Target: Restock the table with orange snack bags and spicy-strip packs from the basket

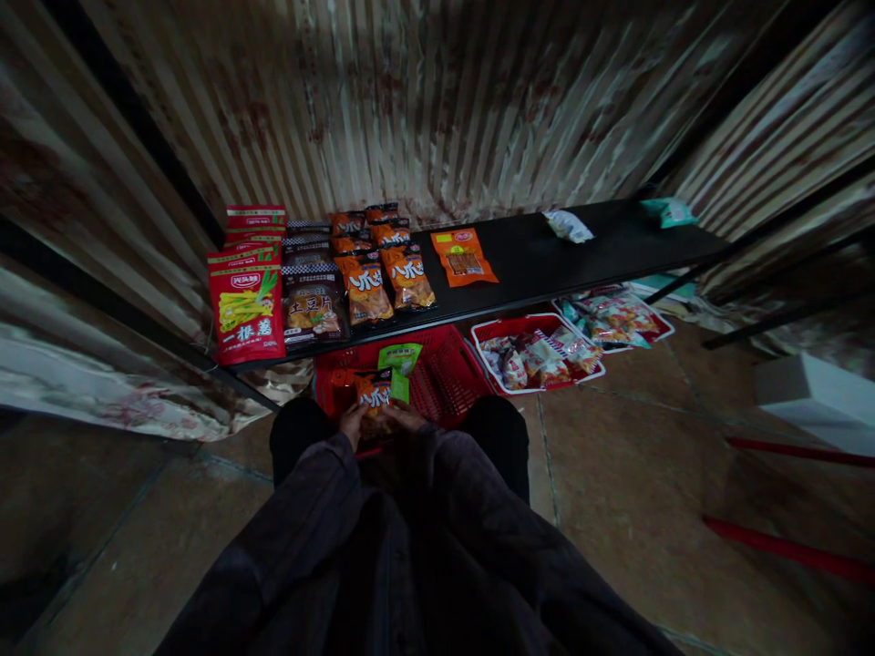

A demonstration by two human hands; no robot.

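Observation:
Between my two hands is an orange snack bag (374,394) with white lettering, held upright over the red basket at my knees. My left hand (353,424) grips its left edge, and my right hand (406,416) closes on its right side. Inside the red basket (447,369) lie green packets (400,357), partly behind the held bag. On the black shelf (519,260) ahead, matching orange snack bags (369,287) stand in two columns. To their left are dark brown potato-chip bags (314,305) and red snack bags (246,305).
A flat orange packet (463,257), a white packet (568,226) and a teal packet (670,212) lie farther right on the shelf. Below it, two baskets (488,360) hold several snack packets. A white box (817,396) and red legs (786,547) are at the right.

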